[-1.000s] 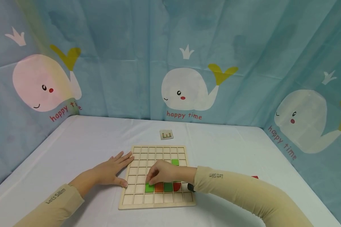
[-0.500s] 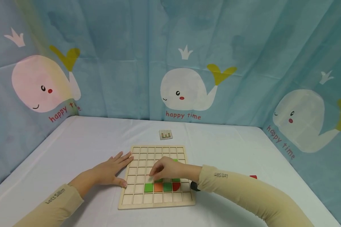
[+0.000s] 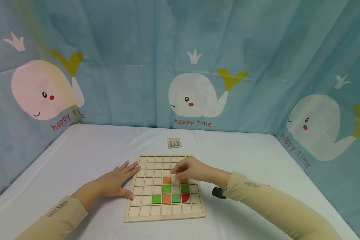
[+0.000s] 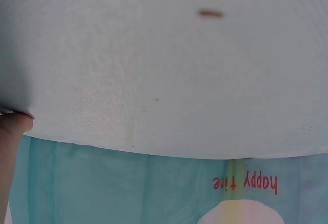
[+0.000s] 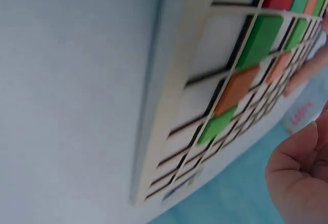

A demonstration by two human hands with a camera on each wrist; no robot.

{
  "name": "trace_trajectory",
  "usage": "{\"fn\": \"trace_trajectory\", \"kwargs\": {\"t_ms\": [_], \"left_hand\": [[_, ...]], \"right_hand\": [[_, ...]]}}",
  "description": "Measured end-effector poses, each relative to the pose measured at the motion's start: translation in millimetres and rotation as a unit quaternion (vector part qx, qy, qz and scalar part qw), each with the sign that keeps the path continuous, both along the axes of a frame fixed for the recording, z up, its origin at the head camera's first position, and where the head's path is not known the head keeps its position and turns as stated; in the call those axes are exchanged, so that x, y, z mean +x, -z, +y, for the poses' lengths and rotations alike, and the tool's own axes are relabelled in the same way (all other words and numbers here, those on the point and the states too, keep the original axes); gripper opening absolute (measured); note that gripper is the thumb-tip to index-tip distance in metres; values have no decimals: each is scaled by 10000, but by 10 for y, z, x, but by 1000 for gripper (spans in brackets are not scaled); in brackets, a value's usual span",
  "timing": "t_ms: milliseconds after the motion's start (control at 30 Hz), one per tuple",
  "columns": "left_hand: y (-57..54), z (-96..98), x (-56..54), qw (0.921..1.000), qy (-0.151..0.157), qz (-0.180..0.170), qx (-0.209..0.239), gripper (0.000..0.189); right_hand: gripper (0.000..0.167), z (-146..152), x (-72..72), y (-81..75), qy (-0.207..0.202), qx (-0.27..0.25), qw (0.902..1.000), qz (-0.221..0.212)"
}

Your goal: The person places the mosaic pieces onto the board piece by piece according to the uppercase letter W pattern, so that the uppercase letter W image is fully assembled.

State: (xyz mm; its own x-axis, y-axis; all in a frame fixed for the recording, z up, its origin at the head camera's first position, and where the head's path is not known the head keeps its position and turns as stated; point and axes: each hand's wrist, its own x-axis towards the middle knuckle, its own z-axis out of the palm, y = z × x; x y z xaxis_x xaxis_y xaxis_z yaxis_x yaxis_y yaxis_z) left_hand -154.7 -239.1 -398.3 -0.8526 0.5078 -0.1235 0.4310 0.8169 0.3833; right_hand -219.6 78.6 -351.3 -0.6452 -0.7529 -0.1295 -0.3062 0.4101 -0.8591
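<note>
A wooden grid board (image 3: 136, 210) lies on the white table. My left hand (image 3: 115, 181) rests along its left edge with fingers spread. In one lower row sit a green tile (image 3: 156, 199), an orange tile (image 3: 166, 198), a darker green tile (image 3: 176, 198) and a red rounded tile (image 3: 185, 197). Above that row, green and orange tiles stand in two columns. My right hand (image 3: 193, 169) hovers over the upper right of the board, fingers loosely bent, with nothing visible between them. It hides part of the right column. The right wrist view shows a green tile (image 5: 218, 125) topping that column.
A small card (image 3: 174, 143) with a grid pattern lies behind the board. Beside the right sleeve is a small black object (image 3: 218, 192). A blue curtain (image 3: 132, 93) printed with whales borders the table.
My right hand has lifted away from the green tile at the left of the lower row, moving up and right across the board and uncovering tiles. My left hand has stayed in place.
</note>
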Motion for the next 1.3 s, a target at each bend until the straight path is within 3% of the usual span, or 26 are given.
{"fn": "trace_trajectory", "kwargs": {"t_ms": [367, 733, 1300], "left_hand": [[12, -18, -7, 10000, -2, -12, 5, 106], [23, -11, 9, 10000, -21, 41, 30, 106], [-3, 10, 6, 10000, -83, -11, 16, 107]], "right_hand": [[24, 504, -99, -147, 548, 249, 9982, -27], [28, 857, -198, -186, 891, 422, 9951, 124], [36, 1379, -313, -236, 970, 287, 9948, 132]]}}
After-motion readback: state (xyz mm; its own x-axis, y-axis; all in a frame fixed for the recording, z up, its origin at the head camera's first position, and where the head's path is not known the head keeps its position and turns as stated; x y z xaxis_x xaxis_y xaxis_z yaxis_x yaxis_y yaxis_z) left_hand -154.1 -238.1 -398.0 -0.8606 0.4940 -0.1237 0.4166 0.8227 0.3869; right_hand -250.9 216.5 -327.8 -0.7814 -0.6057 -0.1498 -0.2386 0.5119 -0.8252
